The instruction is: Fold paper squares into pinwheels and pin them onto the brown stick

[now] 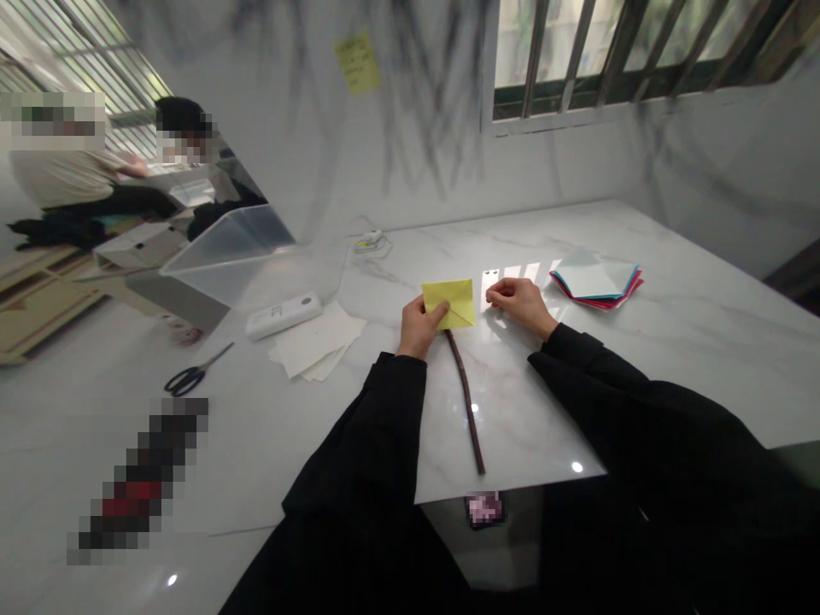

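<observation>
Yellow folded paper (460, 296), clamped between thumb and fingers of the left hand (418, 329) over the desk (692, 359): likely light, easily creased, best held by an edge; slightly longer side to side. Below, a brown stick (465, 389), probably stiff, pointing toward the near edge. Alongside, right hand (520, 301), with fingers together on nothing visible.

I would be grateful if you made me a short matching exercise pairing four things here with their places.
Things
1. Creased yellow paper
2. Thin brown stick
3. Black-handled metal scissors
4. Stack of coloured paper with a pale top sheet

Places
A. In the picture, right of the right hand
B. Between the two black sleeves
C. Held in the left hand
D. In the picture, left of the loose white sheets

Right pairs: 1-C, 2-B, 3-D, 4-A
</observation>
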Action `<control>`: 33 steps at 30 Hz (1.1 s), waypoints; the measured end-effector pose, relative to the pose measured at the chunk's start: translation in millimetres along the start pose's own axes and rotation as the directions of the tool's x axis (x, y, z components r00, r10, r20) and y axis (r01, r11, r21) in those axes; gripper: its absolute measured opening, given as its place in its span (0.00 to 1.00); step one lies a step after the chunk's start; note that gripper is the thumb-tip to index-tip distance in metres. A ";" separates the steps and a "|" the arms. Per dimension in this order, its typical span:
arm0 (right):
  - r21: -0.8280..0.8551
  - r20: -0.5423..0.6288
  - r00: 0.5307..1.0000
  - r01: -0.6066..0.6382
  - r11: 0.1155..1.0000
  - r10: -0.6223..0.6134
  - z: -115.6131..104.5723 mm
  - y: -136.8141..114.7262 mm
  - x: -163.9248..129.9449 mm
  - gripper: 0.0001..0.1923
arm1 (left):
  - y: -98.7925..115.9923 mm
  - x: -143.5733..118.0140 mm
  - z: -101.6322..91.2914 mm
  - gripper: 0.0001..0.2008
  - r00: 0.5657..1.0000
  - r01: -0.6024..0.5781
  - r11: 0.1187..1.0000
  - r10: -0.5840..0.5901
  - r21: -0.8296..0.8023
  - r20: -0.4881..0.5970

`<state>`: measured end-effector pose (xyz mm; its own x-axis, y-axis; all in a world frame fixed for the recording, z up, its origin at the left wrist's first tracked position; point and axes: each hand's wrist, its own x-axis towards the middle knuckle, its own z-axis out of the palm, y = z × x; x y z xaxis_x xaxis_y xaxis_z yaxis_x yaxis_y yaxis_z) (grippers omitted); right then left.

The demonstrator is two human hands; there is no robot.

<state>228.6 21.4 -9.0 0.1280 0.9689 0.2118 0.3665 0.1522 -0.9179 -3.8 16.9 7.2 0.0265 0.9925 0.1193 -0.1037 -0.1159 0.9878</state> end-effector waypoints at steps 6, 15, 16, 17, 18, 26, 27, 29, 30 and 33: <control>0.056 -0.013 1.000 -0.015 0.998 0.015 0.0 6.2 7.9 0.09 | -0.6 0.7 -1.2 0.23 1.000 0.010 1.000 -0.010 -0.009 0.004; 0.153 0.046 0.999 0.001 0.988 -0.008 -0.7 -2.0 5.3 0.16 | 2.0 0.6 -0.7 0.24 1.000 0.009 1.000 -0.009 -0.021 0.020; 0.162 0.052 0.999 -0.003 0.987 -0.005 -0.7 -2.5 5.1 0.17 | 2.0 0.7 -0.8 0.24 1.000 0.007 1.000 -0.007 -0.018 0.021; 0.173 0.058 0.998 -0.007 0.985 -0.003 -0.5 -2.8 5.0 0.17 | 2.0 0.8 -0.8 0.24 1.000 0.005 1.000 -0.005 -0.013 0.020; 0.188 0.064 0.998 -0.011 0.982 -0.001 -0.1 -2.8 5.1 0.17 | 1.9 1.0 -0.9 0.24 1.000 0.004 1.000 -0.004 -0.009 0.016; 0.300 0.110 0.994 -0.054 0.952 0.021 3.8 0.1 5.9 0.13 | 0.5 1.2 -0.6 0.25 0.999 0.039 0.999 -0.038 -0.038 0.015; 0.306 0.113 0.993 -0.062 0.950 0.029 3.9 0.0 6.0 0.13 | 0.5 1.1 -0.5 0.25 0.999 0.040 0.998 -0.039 -0.040 0.016; 0.320 0.115 0.992 -0.078 0.944 0.043 3.7 -0.5 6.3 0.14 | 0.6 1.1 -0.4 0.26 0.999 0.038 0.998 -0.037 -0.046 0.016; 0.327 0.115 0.992 -0.082 0.942 0.046 3.5 -0.8 6.4 0.14 | 0.6 1.1 -0.4 0.26 0.999 0.037 0.998 -0.036 -0.049 0.017; 0.324 0.120 0.992 -0.070 0.943 0.032 2.7 -1.2 6.8 0.14 | -0.1 1.7 -0.9 0.25 0.999 0.032 0.998 -0.031 -0.057 0.020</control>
<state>226.6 28.3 -7.3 0.0285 0.9897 0.1405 0.0382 0.1394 -0.9895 -4.7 18.6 7.3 0.0500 0.9946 0.0904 -0.1594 -0.0814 0.9838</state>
